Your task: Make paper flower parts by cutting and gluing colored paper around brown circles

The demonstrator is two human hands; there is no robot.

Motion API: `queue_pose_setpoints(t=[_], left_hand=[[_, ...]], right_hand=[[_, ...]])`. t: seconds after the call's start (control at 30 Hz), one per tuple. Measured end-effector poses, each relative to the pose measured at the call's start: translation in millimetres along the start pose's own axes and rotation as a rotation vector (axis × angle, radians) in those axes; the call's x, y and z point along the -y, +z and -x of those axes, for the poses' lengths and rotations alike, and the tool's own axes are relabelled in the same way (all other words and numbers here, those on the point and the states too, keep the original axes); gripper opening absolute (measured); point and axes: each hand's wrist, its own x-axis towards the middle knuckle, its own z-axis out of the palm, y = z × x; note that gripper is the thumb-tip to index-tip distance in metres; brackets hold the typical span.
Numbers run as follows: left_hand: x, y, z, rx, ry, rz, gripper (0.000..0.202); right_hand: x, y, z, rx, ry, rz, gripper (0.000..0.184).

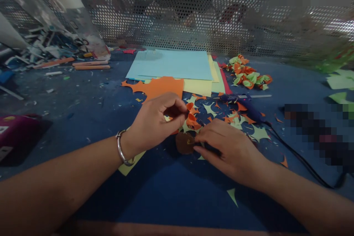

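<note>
My left hand (pixel 162 120), with a silver bracelet at the wrist, pinches a curled orange paper piece (pixel 191 118) between thumb and fingertips. Close by on the right, my right hand (pixel 221 143) is closed in a pinch at the edge of a round brown disc (pixel 184 144). A small yellow curl (pixel 188 141) shows on the disc. What the right fingertips hold, if anything, is too small to make out. Around both hands lie cut scraps of orange and pale green paper (pixel 210 110). An orange sheet with scalloped cut edges (pixel 163 87) lies behind my left hand.
Light blue sheets (pixel 171 64) top a paper stack at the back. Right of it are a pile of orange and green paper curls (pixel 247 72) and a dark blue corded tool, like a glue gun (pixel 249 108). A bottle (pixel 77 18) stands left, before a perforated metal screen (pixel 138 7).
</note>
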Motion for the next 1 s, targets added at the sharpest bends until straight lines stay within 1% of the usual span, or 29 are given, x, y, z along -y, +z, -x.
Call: queue_pose_setpoints(t=[0.1, 0.2, 0.43, 0.53, 0.63, 0.73, 0.83, 1.0], left_hand=[[-0.1, 0.3, 0.6, 0.011, -0.005, 0.012, 0.009], [-1.2, 0.6, 1.0, 0.008, 0.0, 0.015, 0.009], [-3.0, -0.1, 1.4, 0.007, -0.013, 0.011, 0.007], [-2.5, 0.3, 1.0, 0.005, -0.004, 0.011, 0.007], [-1.2, 0.5, 0.4, 0.003, 0.011, -0.006, 0.006], [0.2, 0.1, 0.4, 0.0, 0.013, -0.017, 0.004], [0.9, 0.1, 0.7, -0.002, 0.02, -0.015, 0.005], [1.2, 1.4, -0.6, -0.015, 0.033, -0.015, 0.006]], right_hand=[[-0.9, 5.2, -1.9, 0.007, -0.044, 0.037, 0.01], [-1.1, 6.2, -2.5, 0.005, -0.047, 0.056, 0.014], [-0.8, 1.4, -0.3, 0.026, -0.011, -0.034, 0.017], [-2.3, 0.6, -0.7, 0.026, 0.001, -0.02, 0.016], [-1.0, 1.3, -1.2, 0.053, -0.011, -0.02, 0.018], [2.0, 1.4, -1.1, 0.078, -0.03, -0.076, 0.019], [1.7, 0.3, -0.7, 0.062, -0.029, -0.1, 0.018], [-4.3, -2.8, -2.3, 0.034, -0.035, -0.065, 0.016]])
